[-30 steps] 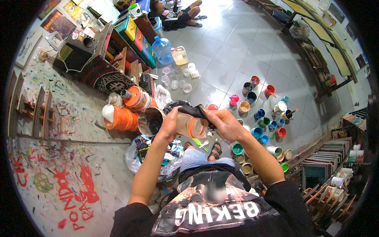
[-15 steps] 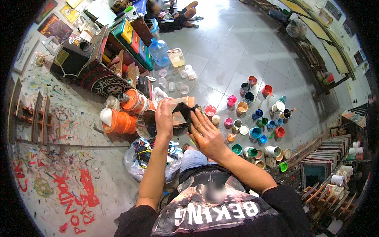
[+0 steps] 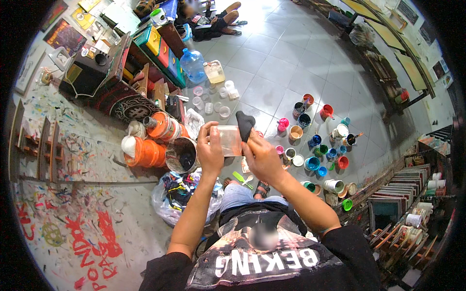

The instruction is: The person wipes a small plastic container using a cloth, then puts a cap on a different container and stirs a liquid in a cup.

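Note:
My left hand (image 3: pixel 210 151) grips a clear plastic tub (image 3: pixel 228 137) with a faint orange tint, lying on its side in front of my chest. At the tub's right end, my right hand (image 3: pixel 264 159) is closed around a black cloth (image 3: pixel 245 124), which bunches up above the fingers against the tub. A dark-stained bucket (image 3: pixel 182 155) stands open to the left of my left hand. Below the hands, a light green spatula-like tool (image 3: pixel 239 176) and a small pale spoon-like piece (image 3: pixel 248 180) lie near my feet.
Several open paint pots (image 3: pixel 312 163) spread over the tiled floor to the right. Orange buckets (image 3: pixel 144 151) and a plastic bag of rags (image 3: pixel 162 199) are at my left. Clear cups (image 3: pixel 224 112) and a blue water jug (image 3: pixel 193 66) stand farther off. Another person (image 3: pixel 213 20) sits at the back.
The tub has turned, so its clear side now faces up. The black cloth has gone from across the tub's opening to its right end, and my right hand has closed around it.

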